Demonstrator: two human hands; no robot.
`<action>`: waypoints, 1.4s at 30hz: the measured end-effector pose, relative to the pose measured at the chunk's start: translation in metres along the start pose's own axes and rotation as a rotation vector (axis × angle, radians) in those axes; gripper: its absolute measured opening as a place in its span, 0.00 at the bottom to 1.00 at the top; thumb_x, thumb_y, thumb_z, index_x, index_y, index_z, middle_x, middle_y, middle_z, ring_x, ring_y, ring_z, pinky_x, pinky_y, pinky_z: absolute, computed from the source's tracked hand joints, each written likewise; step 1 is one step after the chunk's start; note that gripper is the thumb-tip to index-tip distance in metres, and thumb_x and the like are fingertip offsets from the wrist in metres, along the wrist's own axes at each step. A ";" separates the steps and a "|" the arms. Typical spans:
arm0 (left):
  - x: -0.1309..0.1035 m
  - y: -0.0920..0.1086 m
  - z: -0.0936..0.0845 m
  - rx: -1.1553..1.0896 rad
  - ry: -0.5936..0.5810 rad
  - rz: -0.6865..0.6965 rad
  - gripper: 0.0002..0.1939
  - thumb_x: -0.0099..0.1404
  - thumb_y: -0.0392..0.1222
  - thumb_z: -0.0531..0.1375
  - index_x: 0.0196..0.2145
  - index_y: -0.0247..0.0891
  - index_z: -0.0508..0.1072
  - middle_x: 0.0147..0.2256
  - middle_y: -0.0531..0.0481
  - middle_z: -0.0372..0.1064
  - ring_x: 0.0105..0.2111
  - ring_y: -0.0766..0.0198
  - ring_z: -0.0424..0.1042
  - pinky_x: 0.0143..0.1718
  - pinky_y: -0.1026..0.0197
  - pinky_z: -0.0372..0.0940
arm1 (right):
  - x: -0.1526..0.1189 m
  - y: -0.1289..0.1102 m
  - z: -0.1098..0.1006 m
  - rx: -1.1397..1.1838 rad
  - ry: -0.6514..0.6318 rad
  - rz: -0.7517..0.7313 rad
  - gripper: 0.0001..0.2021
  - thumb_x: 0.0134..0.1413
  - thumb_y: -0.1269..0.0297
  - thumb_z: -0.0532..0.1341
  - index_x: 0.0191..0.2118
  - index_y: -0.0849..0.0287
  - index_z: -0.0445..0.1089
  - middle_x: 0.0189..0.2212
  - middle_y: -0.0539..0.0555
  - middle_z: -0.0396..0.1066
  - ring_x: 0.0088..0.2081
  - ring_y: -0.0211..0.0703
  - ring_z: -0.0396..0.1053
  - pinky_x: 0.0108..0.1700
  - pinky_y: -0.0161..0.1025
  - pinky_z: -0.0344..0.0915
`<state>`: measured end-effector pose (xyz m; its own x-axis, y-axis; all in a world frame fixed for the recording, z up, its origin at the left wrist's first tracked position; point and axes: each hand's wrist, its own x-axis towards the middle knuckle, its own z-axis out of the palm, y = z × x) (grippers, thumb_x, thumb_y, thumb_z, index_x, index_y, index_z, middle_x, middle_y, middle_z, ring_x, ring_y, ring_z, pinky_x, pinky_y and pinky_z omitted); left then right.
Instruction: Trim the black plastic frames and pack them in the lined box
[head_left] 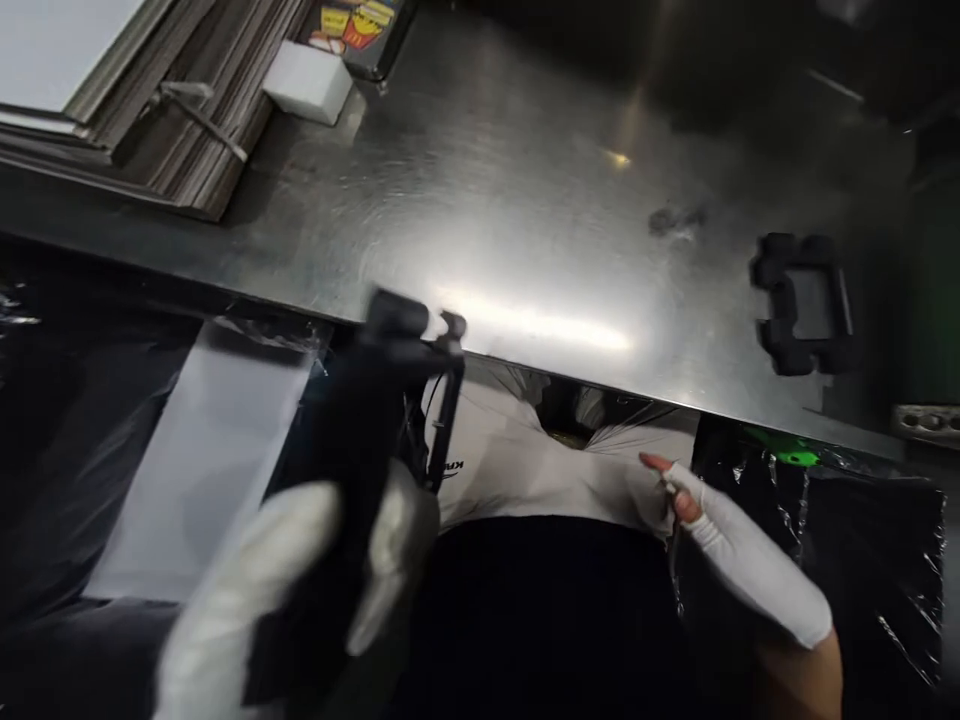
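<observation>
My left hand [397,540], in a white glove and blurred by motion, wraps round a dark black tool [352,420]. The tool's upper end has a thick rounded black piece, a small pale section and a thin black bar along one side. I cannot make out what kind of tool it is. Lower right, my right hand [739,550] wears a white glove that leaves the fingertips bare. Its index finger points left over the light trousers [517,460] on my lap, thumb a little apart. The other fingers are hidden, and nothing shows in this hand.
A metal table [480,200] spans the view ahead, its front edge just above my lap. On it lie a stack of boards [172,110], a white block [307,82], a tin with printed pictures [360,30] and a black notched frame [802,303]. A white sheet [210,460] hangs at left.
</observation>
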<state>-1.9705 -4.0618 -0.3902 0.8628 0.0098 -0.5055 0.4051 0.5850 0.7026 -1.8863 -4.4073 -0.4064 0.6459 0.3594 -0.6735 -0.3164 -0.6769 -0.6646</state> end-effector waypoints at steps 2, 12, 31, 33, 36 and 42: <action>0.022 0.027 0.016 0.011 -0.049 0.046 0.26 0.77 0.60 0.53 0.27 0.42 0.75 0.13 0.52 0.59 0.14 0.62 0.59 0.16 0.62 0.57 | 0.013 -0.021 -0.022 -0.030 0.188 -0.084 0.22 0.74 0.42 0.55 0.59 0.48 0.73 0.46 0.57 0.77 0.52 0.53 0.75 0.55 0.49 0.72; 0.133 0.051 0.048 0.062 -0.251 0.018 0.27 0.82 0.52 0.49 0.28 0.38 0.70 0.12 0.57 0.52 0.11 0.69 0.53 0.16 0.66 0.49 | 0.109 -0.061 -0.063 -0.322 0.336 -0.263 0.21 0.77 0.49 0.49 0.48 0.58 0.73 0.33 0.50 0.73 0.35 0.43 0.70 0.39 0.40 0.66; 0.129 0.048 0.048 0.171 -0.235 -0.057 0.28 0.81 0.58 0.51 0.28 0.39 0.71 0.12 0.56 0.54 0.13 0.69 0.52 0.20 0.64 0.52 | 0.125 -0.126 0.020 -1.056 0.173 -0.369 0.24 0.82 0.55 0.44 0.71 0.53 0.65 0.39 0.55 0.78 0.29 0.44 0.74 0.24 0.40 0.53; 0.128 0.048 0.050 0.201 -0.216 -0.067 0.27 0.80 0.59 0.52 0.28 0.39 0.70 0.13 0.56 0.54 0.13 0.69 0.51 0.19 0.65 0.52 | 0.126 -0.127 0.017 -1.061 0.163 -0.379 0.24 0.82 0.55 0.44 0.72 0.54 0.64 0.38 0.55 0.78 0.28 0.45 0.73 0.24 0.40 0.51; 0.127 0.048 0.051 0.239 -0.208 -0.084 0.28 0.79 0.61 0.53 0.28 0.39 0.70 0.13 0.56 0.54 0.14 0.68 0.51 0.19 0.65 0.52 | 0.123 -0.124 0.012 -1.034 0.239 -0.320 0.24 0.82 0.56 0.44 0.73 0.53 0.63 0.40 0.55 0.78 0.27 0.44 0.72 0.24 0.40 0.50; 0.128 0.047 0.052 0.218 -0.229 -0.074 0.27 0.79 0.60 0.53 0.28 0.39 0.71 0.13 0.56 0.54 0.14 0.68 0.51 0.18 0.64 0.51 | 0.119 -0.108 -0.005 -0.854 0.485 -0.230 0.23 0.81 0.56 0.47 0.69 0.54 0.68 0.45 0.58 0.79 0.29 0.44 0.72 0.27 0.39 0.55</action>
<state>-1.8252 -4.0747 -0.3960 0.8641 -0.2239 -0.4508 0.5034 0.3899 0.7711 -1.7722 -4.2945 -0.4129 0.9017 0.3680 -0.2269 0.3327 -0.9258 -0.1793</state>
